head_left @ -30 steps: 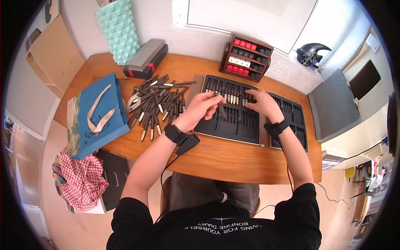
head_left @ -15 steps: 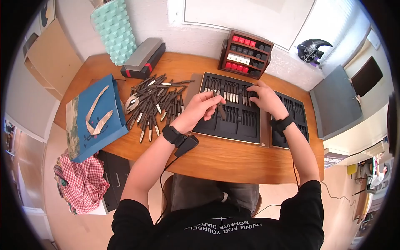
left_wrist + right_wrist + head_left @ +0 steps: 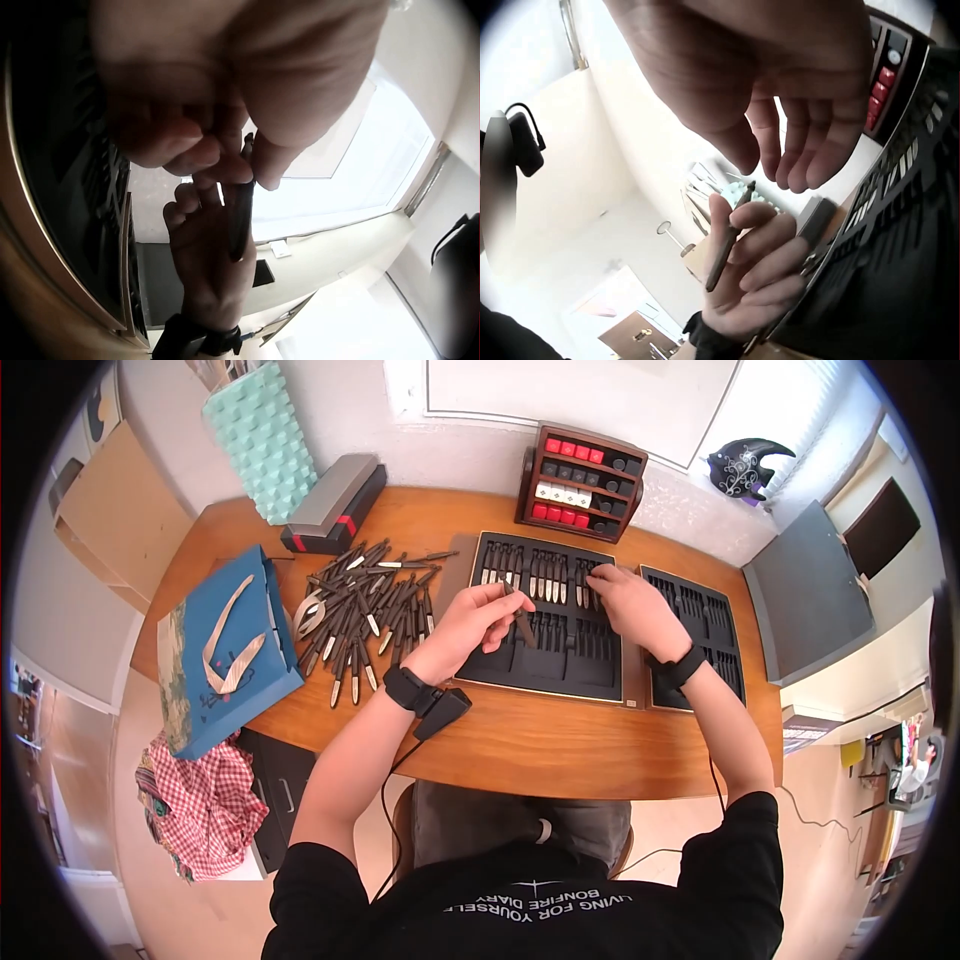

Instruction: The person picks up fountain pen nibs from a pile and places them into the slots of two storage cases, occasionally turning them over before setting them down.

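Observation:
My left hand (image 3: 478, 622) pinches a slim dark pen-like stick (image 3: 721, 262) between thumb and index finger, above the left part of a black slotted tray (image 3: 545, 672). The stick slants, its narrow tip uppermost in the right wrist view. My right hand (image 3: 640, 610) hovers at the tray's upper right compartment, fingers slightly bent and thumb apart, nothing visible between them in the right wrist view. Dark sticks with pale ends (image 3: 546, 582) lie in rows in the upper compartments. Left of the tray is a loose pile of similar sticks (image 3: 370, 605).
A second slotted tray (image 3: 692, 643) lies to the right. A wooden rack (image 3: 580, 480) of red, black and white pieces stands behind. At the left are a blue paper bag (image 3: 230, 670), a grey-and-black box (image 3: 335, 510) and a mint studded object (image 3: 260, 445).
My head view has shifted a little. The right hand's fingers, more spread half a second ago, have drawn closer together by the upper right compartment. The left hand keeps its pinch on the stick.

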Demonstrator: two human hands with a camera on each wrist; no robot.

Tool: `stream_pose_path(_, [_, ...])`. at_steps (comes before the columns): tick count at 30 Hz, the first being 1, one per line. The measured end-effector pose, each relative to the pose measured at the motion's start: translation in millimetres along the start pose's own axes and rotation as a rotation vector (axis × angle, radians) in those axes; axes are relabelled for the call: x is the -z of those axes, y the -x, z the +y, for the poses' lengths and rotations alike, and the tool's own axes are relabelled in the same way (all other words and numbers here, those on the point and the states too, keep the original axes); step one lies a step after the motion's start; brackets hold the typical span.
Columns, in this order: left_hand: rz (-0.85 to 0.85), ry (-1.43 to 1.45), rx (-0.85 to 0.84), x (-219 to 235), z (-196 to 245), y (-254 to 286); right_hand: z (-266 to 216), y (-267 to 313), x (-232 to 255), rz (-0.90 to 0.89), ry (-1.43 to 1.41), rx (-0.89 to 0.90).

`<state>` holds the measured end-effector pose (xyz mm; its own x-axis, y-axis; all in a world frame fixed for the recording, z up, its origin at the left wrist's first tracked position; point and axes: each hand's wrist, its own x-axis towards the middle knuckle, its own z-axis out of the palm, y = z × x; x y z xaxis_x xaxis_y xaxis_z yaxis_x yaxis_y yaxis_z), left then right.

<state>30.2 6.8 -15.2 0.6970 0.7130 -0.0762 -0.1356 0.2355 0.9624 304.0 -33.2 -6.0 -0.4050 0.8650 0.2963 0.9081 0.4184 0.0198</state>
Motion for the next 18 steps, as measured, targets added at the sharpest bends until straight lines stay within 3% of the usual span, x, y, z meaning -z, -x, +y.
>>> stream_pose_path(4, [-0.005,-0.005,-0.031,0,0,1,-8,0,16,0.113,-0.137,-0.174])
stream_pose_path(6, [-0.017,-0.004,-0.023,1,-4,1,-16,-1,19,0.074,-0.722,-0.347])
stream_pose_path(8, [-0.043,-0.017,-0.015,0,-3,0,-39,-6,28,0.081,-0.884,-0.356])
stream_pose_path(11, [-0.163,-0.064,-0.016,-5,-2,4,-65,-13,33,-0.044,-1.267,-0.398])
stream_pose_path(16, [-0.208,-0.077,-0.031,-3,-9,3,-80,-18,18,-0.096,-1.483,-0.349])
stream_pose_path(18, [-0.206,-0.076,-0.038,-3,-6,4,-78,-18,15,-0.030,-1.509,-0.352])
